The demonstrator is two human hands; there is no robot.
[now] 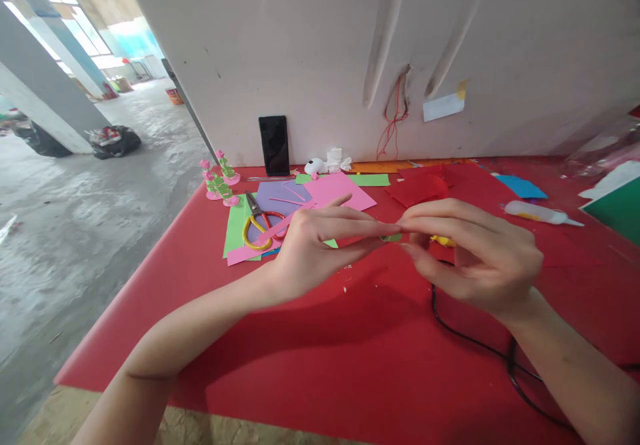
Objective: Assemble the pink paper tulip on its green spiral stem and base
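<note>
Over the table, my left hand [325,240] pinches a small green paper piece [393,237], which looks curled, between its straight fingers and thumb. The fingertips of my right hand [477,248] meet that same piece from the other side, with its fingers bent and thumb below. Fingers hide most of the piece. Behind my left hand are scissors [257,222] with red and yellow handles, lying on coloured paper. A yellow thing [443,240] shows partly behind my right hand.
Pink paper [345,190] and purple paper lie at the back. Small pink-and-green paper flowers [217,182] stand at the left edge. A black phone [275,145] leans on the wall. At right are a glue bottle [540,214], blue paper [523,186] and a black cable [465,328].
</note>
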